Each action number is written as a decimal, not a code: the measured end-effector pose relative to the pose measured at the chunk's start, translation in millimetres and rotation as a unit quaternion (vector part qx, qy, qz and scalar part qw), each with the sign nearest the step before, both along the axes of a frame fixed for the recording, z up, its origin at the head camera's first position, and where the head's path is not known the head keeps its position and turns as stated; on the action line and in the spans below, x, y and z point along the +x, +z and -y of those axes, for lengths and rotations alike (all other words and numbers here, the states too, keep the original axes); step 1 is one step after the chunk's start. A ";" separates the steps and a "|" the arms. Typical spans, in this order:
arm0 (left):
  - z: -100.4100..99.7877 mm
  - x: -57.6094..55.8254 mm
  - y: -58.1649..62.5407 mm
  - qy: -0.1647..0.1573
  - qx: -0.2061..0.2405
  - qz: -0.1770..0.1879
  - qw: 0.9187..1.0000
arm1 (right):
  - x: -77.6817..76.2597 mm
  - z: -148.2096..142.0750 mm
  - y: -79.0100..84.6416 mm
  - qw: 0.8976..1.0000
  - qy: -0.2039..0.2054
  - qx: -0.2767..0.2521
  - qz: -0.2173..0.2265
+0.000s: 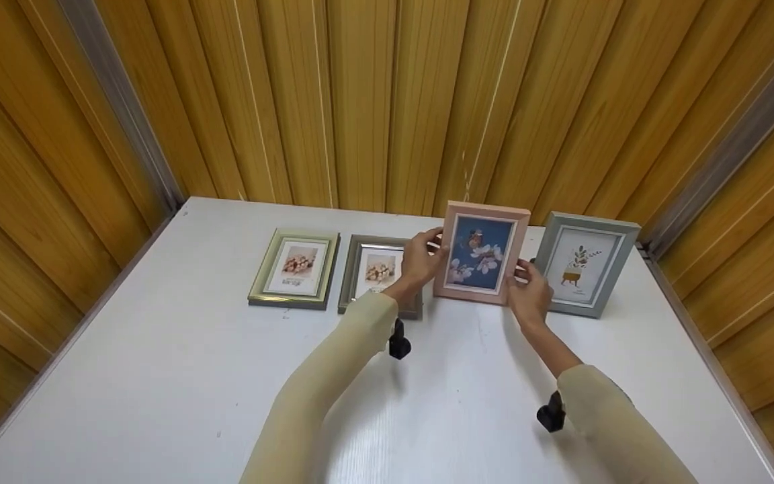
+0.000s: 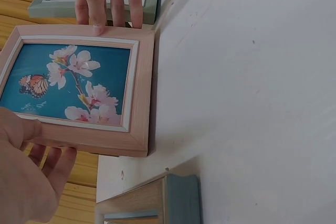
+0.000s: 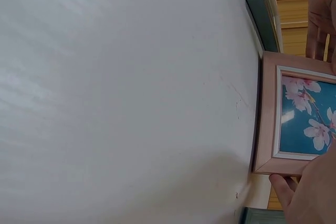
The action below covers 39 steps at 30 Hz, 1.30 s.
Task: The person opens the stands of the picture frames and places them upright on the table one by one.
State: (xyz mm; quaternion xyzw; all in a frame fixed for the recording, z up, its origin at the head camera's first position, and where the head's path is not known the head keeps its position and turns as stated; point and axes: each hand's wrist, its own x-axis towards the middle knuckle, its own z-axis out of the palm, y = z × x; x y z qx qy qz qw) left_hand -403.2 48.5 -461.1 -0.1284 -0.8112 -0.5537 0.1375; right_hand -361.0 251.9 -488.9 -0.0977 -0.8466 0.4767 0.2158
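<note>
Wood-grained wall panels (image 1: pixel 360 101) with grey metal corner strips (image 1: pixel 119 87) surround the white tabletop (image 1: pixel 158 376).

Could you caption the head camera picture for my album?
A left hand and right hand hold a pink picture frame by its sides, beside a gray-green frame on a white table.

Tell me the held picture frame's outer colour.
The frame is pale pink, clearest in the left wrist view.
</note>
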 end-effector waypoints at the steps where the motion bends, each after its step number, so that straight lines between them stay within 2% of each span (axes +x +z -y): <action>1: 0.1 0.3 0.4 -0.001 0.001 0.002 1.000 | 0.7 -0.5 0.8 1.000 0.001 0.003 0.002; 6: 1.0 1.4 0.0 -0.009 0.012 0.008 1.000 | 5.8 -2.9 7.5 0.999 0.018 0.012 0.026; 10: 6.4 2.8 1.4 -0.014 0.012 0.037 0.999 | 9.6 -7.9 14.6 0.998 0.034 0.040 0.039; 15: 27.1 1.0 5.7 -0.017 -0.005 0.080 0.997 | 10.2 -14.9 21.9 0.994 0.064 0.075 0.053; 21: 62.4 0.9 5.9 -0.002 -0.040 0.118 0.992 | 8.7 -8.8 27.5 0.988 0.112 0.043 0.097; 26: 89.0 2.6 -1.0 0.031 -0.058 0.102 0.993 | 5.6 11.1 26.9 0.975 0.167 0.021 0.143; 32: 113.7 2.6 -6.8 0.069 -0.077 0.075 0.992 | 3.9 40.8 20.4 0.964 0.200 0.020 0.175; 39: 130.2 2.3 -11.6 0.091 -0.099 0.097 0.986 | 2.6 71.8 7.3 0.956 0.228 0.004 0.184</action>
